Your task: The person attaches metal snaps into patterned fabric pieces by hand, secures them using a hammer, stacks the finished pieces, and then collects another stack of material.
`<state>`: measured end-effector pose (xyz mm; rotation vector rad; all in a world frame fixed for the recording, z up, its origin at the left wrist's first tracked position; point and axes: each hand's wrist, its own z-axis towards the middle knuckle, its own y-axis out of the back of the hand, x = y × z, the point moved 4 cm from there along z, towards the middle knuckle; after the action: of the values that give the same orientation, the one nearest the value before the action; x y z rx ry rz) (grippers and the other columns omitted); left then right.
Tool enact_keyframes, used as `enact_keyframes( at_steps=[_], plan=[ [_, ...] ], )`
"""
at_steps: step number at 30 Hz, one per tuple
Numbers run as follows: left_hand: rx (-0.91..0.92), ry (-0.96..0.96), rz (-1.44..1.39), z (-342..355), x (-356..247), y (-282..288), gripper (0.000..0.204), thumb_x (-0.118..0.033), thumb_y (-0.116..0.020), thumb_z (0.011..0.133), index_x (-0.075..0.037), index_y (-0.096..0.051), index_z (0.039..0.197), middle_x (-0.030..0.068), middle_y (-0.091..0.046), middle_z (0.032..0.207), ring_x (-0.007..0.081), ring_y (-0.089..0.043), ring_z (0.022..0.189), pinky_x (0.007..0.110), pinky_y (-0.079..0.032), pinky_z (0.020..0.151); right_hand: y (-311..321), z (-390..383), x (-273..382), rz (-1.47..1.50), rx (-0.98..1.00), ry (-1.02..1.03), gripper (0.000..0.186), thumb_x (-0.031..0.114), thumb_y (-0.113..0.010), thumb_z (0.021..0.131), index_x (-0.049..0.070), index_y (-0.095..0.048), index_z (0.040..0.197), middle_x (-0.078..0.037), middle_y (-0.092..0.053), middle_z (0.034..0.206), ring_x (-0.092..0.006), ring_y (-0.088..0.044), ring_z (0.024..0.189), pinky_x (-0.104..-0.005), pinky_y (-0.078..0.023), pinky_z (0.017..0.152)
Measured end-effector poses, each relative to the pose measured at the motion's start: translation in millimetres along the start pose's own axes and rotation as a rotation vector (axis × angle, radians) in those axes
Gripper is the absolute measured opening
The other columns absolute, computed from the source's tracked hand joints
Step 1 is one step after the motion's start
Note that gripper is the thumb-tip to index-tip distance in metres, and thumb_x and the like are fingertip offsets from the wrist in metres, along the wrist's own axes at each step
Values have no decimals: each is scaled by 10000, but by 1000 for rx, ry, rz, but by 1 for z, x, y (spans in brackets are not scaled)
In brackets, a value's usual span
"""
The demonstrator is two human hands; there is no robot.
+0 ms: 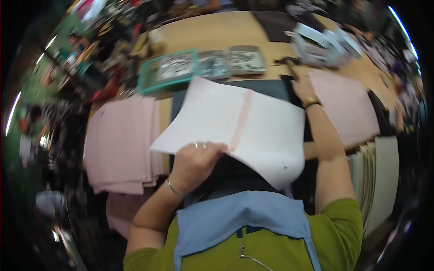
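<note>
My left hand (199, 162) pinches the lower edge of a white sheet (266, 135), beside the pink strip (242, 117) that runs across it. The sheet is curved, lifted over a dark mat (235, 84). My right hand (302, 86) reaches to the right of the sheet, its fingers closed around a dark, blurred tool (291, 65), possibly by its handle; its exact kind is unclear. Just right of that hand lies a pink fabric piece (343, 104). A stack of pink checked pieces (120, 140) lies at the left.
Small parts fill a teal tray (144, 77) and grey boxes (246, 61) at the back. Pale blue cartons (318, 45) sit back right on the wooden table (203, 34). Cream boards (379, 176) stand at the front right. Other people (79, 43) are around the table.
</note>
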<state>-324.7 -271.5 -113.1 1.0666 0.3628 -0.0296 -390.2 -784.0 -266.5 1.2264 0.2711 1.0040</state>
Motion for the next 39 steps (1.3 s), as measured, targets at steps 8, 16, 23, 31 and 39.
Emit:
enact_keyframes(
  at_steps=[8,16,23,31,39],
  plan=[
    [-396,329,330,-11,92,242,304,-328,-716,1011,-29,-762,985,110,-713,791,171,-662,698,315,-511,654,67,-52,-47,-13,52,27,535,419,-608,1036,56,-622,1429,-246,-566,1475,-400,-505,1392,-470,-388,1179],
    [110,325,1264,-83,304,290,591,-567,-710,907,-167,-665,1340,-5,-691,1323,244,-648,1203,508,-466,1102,69,-137,-162,-286,262,-228,850,690,-541,978,217,-347,1657,-160,-254,1732,-362,-220,1601,-694,-149,1228],
    [250,1302,626,-136,287,84,1088,-805,-621,850,-217,-243,1683,240,-135,1736,434,-101,1608,802,-112,1174,97,-151,-188,-21,165,-210,603,514,-404,1106,144,-501,1572,-176,-417,1654,-349,-286,1579,-468,-201,1283],
    [391,1056,734,-162,304,121,1010,-715,-655,892,-188,-289,1672,216,-126,1750,420,-134,1607,673,-168,1242,145,-124,-78,629,-63,-412,647,441,-443,1133,-101,-517,1478,-208,-566,1518,-257,-520,1409,-331,-355,1203],
    [274,917,-1088,-41,136,-42,959,-811,-280,1012,-69,-344,1616,128,-582,1462,238,-645,1164,430,-528,973,125,-205,226,966,685,353,612,354,-519,1110,4,-387,1594,-254,-422,1621,-348,-396,1523,-410,-321,1246]
  ],
)
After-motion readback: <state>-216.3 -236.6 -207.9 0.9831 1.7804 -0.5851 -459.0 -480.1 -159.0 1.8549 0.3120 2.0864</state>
